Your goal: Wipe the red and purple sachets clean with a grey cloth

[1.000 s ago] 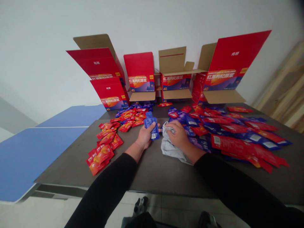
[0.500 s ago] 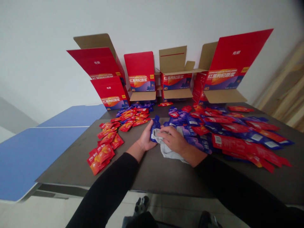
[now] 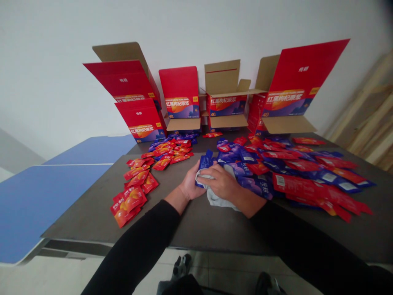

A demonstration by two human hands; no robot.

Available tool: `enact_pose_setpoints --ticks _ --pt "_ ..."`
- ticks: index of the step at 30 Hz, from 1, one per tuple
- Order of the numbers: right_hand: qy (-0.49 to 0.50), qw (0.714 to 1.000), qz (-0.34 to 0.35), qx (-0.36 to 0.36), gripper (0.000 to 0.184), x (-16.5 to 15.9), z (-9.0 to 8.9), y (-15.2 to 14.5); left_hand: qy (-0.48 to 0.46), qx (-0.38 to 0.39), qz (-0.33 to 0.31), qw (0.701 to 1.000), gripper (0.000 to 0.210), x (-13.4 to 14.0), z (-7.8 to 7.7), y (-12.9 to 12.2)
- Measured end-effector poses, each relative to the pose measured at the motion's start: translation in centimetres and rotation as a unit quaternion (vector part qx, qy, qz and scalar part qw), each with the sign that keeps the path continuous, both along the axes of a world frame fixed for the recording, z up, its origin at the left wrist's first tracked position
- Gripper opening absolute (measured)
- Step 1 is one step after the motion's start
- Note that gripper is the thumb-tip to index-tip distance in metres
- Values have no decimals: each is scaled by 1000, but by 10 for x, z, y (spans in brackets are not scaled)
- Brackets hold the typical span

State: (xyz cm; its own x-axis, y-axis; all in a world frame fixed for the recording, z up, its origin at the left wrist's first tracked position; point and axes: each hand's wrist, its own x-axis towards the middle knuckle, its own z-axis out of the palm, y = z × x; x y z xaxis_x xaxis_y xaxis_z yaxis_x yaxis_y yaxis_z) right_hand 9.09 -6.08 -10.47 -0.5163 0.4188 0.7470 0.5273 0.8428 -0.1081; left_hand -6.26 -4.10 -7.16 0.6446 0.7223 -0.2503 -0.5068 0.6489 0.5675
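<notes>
A dark blue sachet [image 3: 206, 160] is gripped in my left hand [image 3: 190, 183], its top end sticking up past the fingers. My right hand [image 3: 223, 182] holds a light grey cloth [image 3: 217, 200] and presses it against the sachet's face. Part of the cloth hangs below the right hand onto the table. Just right of my hands lies a heap of purple-blue sachets [image 3: 251, 184] mixed with long red sachets [image 3: 307, 187]. To the left, red-orange sachets [image 3: 130, 200] lie in an overlapping row leading back to a small mixed pile [image 3: 172, 151].
Open red cartons stand along the back: a stacked pair at left [image 3: 143, 121], two in the middle [image 3: 181, 104] [image 3: 227, 105], and one at right [image 3: 285, 102] with flaps spread. A blue table [image 3: 73, 176] adjoins the dark table [image 3: 196, 229] on the left.
My left hand and the blue sachet have shifted slightly right, and the sachet's top leans more to the right. My right hand has slid a little across it with the cloth.
</notes>
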Motion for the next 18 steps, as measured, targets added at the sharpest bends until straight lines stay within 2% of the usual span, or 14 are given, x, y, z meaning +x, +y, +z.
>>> enact_pose_setpoints --ticks 5,11,15,18 --pt "79 994 -68 -35 36 4 1 0 15 -20 8 1000 33 6 -1 -4" --pt "133 979 -153 -26 35 10 2 8 96 32 15 995 31 8 -5 -4" --pt "146 971 -190 -12 36 13 1 12 95 48 -2 994 31 7 -6 -4" --pt "162 962 -218 -11 35 15 -1 15 91 73 -18 993 19 4 -9 -2"
